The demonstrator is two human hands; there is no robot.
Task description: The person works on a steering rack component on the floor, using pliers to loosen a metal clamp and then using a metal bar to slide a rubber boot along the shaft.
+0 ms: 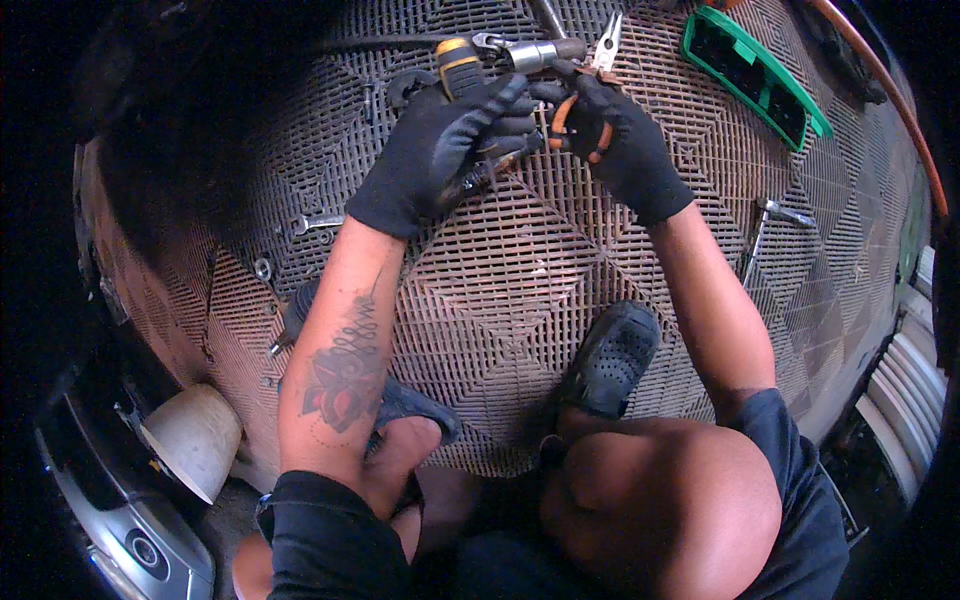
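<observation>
My right hand [632, 150], in a black glove, is closed around needle-nose pliers [608, 48]. The jaws point away from me and the orange handles lie in the palm. My left hand [445, 140], gloved in black too, has its fingers bent toward the right one. A dark, elongated piece [492, 172] shows beneath those fingers; its kind is unclear. Just beyond the left hand stands a yellow-and-black tool grip [460, 65]. A silver metal tool with a cylindrical body [530, 54] lies past both hands.
Perforated floor tiles [500, 300] spread beneath everything. A green frame-like part [750, 80] and an orange hose [900, 110] are at far right. A ratchet [765, 235] lies right; wrenches [318, 223] lie left. A whitish bucket [195, 440] stands at lower left.
</observation>
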